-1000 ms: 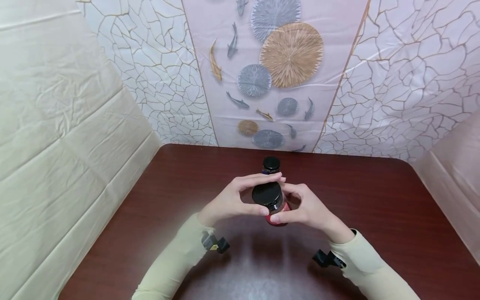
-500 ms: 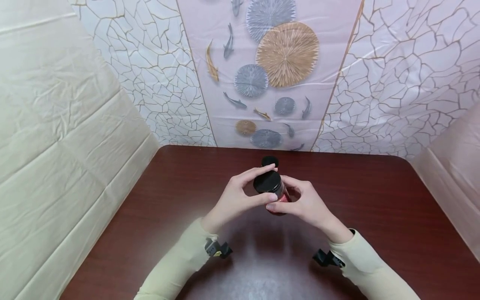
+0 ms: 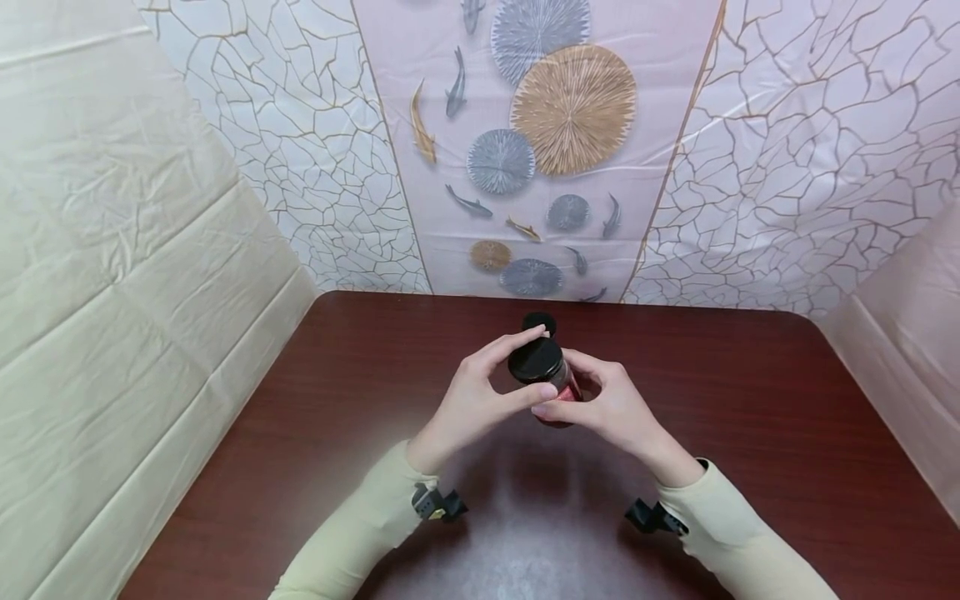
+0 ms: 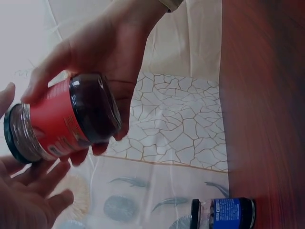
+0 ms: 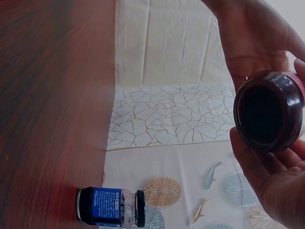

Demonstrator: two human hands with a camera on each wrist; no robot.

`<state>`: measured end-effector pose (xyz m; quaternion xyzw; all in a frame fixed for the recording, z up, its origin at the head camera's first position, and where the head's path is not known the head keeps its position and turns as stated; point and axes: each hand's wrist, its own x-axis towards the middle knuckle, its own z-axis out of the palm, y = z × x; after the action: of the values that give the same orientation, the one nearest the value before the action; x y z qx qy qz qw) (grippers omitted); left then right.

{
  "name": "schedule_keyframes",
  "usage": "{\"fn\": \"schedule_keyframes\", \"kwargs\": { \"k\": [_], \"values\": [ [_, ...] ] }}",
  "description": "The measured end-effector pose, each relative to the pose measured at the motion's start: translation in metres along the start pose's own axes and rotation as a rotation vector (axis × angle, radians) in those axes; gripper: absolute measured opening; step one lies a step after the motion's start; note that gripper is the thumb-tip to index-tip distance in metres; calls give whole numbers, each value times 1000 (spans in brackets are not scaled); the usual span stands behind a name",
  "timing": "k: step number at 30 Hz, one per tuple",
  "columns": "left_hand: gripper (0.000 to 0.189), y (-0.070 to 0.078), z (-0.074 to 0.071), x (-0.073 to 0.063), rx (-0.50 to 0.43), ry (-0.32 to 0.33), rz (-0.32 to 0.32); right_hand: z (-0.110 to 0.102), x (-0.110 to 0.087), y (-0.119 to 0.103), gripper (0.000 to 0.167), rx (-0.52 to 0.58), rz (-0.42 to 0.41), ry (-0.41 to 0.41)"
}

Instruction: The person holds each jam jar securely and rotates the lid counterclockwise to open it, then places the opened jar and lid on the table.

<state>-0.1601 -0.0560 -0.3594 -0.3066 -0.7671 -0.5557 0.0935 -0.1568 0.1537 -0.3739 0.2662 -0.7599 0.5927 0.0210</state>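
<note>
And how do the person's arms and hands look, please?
Both arms wear long, pale yellow fabric sleeves; a small, boxy dark device sits at the left wrist, a similar device at the right. The left hand and right hand are ungloved.

From the head view, the left hand (image 3: 480, 387) and the red-labelled jar (image 3: 550, 375) hide the blue-labelled jar (image 5: 107, 206) at twelve o'clock, all but part of its black lid (image 3: 536, 320)! Both sleeves (image 3: 341, 525) cut at seven and five. Over to left wrist: lettering on the red label (image 4: 57, 121) blurred, left hand clipped at eight. Right wrist: red-labelled jar sliced at three, blue print too small to read!
</note>
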Motion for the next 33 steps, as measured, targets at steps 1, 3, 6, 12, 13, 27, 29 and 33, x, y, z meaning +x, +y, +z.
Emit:
{"fn": "schedule_keyframes", "kwargs": {
  "k": [1,3,6,12,13,27,29,33],
  "values": [
    [65,-1,-1,0,-18,-14,16,-1,0,0,44,8,10,-4],
    [66,-3,-2,0,-55,-39,52,-3,-1,-2,40,20,30,-12],
    [63,8,-9,-1,-102,-75,73,-4,-2,-2,38,23,43,-21],
    [63,0,-14,-1,-126,-157,91,-5,-3,-2,39,16,28,-52],
    [64,-5,-14,1,-128,-171,105,-5,-3,-2,38,12,27,-58],
    [71,-13,-19,3,-222,-290,150,0,-2,-3,43,58,-11,-171],
    [71,-13,-18,3,-237,-288,147,2,-1,-4,43,55,-19,-168],
    [73,-11,-14,4,-261,-298,154,4,-1,-4,41,44,-43,-169]
  ]
}}
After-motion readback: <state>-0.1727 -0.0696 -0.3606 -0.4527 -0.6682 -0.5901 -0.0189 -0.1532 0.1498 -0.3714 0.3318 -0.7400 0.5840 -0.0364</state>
